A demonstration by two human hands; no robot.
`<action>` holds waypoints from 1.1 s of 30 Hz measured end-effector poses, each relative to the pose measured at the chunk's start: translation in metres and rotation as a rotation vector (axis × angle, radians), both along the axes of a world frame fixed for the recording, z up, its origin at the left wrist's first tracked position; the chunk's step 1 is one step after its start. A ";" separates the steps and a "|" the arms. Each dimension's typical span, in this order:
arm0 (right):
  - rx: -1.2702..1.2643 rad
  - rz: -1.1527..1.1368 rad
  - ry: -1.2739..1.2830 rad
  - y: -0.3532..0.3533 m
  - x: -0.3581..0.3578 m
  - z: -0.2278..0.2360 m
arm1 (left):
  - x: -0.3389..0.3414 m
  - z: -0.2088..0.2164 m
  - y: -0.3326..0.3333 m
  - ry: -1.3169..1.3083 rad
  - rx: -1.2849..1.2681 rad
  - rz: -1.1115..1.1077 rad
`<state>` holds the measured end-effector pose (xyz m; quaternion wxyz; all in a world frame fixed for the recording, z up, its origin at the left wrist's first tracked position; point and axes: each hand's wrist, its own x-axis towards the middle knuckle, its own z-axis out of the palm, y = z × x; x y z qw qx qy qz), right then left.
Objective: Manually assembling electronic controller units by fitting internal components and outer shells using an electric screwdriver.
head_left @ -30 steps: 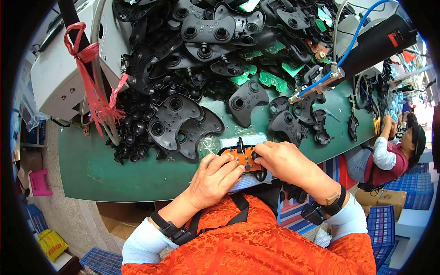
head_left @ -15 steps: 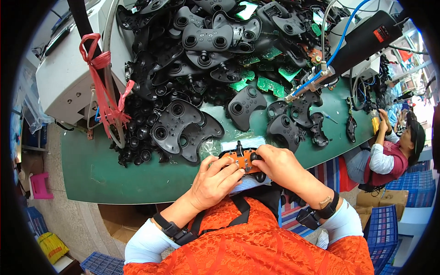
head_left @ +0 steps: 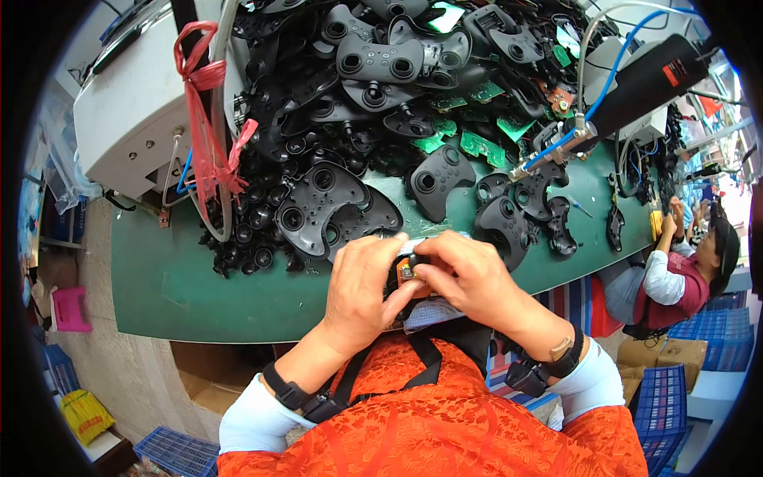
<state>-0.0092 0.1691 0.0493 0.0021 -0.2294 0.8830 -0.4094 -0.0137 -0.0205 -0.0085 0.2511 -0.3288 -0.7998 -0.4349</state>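
A partly assembled game controller with an orange circuit board [head_left: 407, 270] is held between my two hands, close to the table's near edge. My left hand [head_left: 359, 285] wraps its left side, the thumb lying along the near edge. On the other side my right hand [head_left: 470, 274] is closed, thumb and forefinger pinching at the board's upper right. The fingers hide most of the controller, and I cannot make out any small part in the pinch. Beneath it shows a light blue-white cloth [head_left: 433, 314]. Black controller shells [head_left: 322, 211] lie just beyond my left hand.
A heap of black controller shells [head_left: 381, 60] and green circuit boards [head_left: 482, 148] covers the far side of the green table [head_left: 199, 298]. A grey machine [head_left: 131, 119] stands at left. A black screwdriver-like tool [head_left: 648, 87] slants in from the right. Farther right sits another person [head_left: 675, 278].
Both hands have turned and drawn in around the controller, covering more of its orange board. My left fingers have lifted off the board's face to its far side. The view has shifted slightly.
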 end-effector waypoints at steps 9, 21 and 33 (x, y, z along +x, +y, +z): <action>0.232 0.142 0.013 0.008 -0.004 -0.019 | 0.012 -0.024 0.003 -0.954 -0.048 0.002; 0.425 0.225 -0.009 0.002 -0.009 -0.011 | 0.008 -0.023 0.008 -1.036 0.021 -0.022; 0.442 0.304 -0.017 0.000 -0.012 -0.008 | 0.012 -0.025 0.004 -0.972 0.010 -0.081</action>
